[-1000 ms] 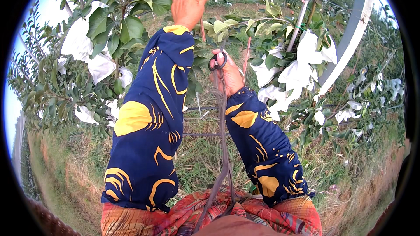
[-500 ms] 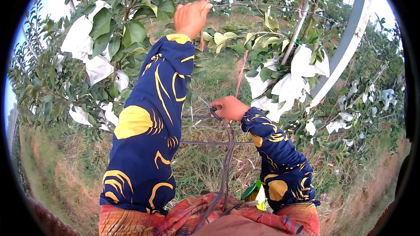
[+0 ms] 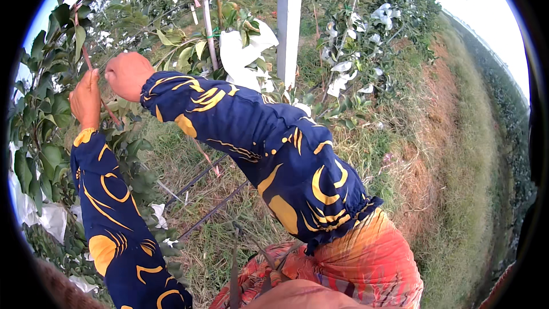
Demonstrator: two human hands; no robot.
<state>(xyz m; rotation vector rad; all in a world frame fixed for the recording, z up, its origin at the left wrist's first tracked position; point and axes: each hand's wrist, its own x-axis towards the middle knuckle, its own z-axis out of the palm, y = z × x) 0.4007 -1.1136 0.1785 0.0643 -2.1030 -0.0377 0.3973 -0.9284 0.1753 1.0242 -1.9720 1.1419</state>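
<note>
At the upper left, my left hand (image 3: pixel 86 102) is closed round a thin reddish strip (image 3: pixel 85 54). The strip comes down from a leafy branch, and its lower end hangs below the hand. My right hand (image 3: pixel 128 74) is raised just beside it, curled into a fist with the back towards me. Its fingers face away, so what it holds, if anything, is hidden. Green leaves (image 3: pixel 51 157) of a fruit tree surround both hands on the left. A dark strap (image 3: pixel 234 266) hangs at my waist.
White bags (image 3: pixel 52 220) hang low in the left tree, and another white bag (image 3: pixel 243 51) hangs on a tree ahead. Close to that one stands a pale post (image 3: pixel 288 34). Dark lines (image 3: pixel 214 210) run low above the grass. A grassy strip (image 3: pixel 469 154) stretches along the right.
The view has swung to the right. My right hand has risen from the dark looped thing at waist height to beside my left hand. My left hand still grips a reddish strip.
</note>
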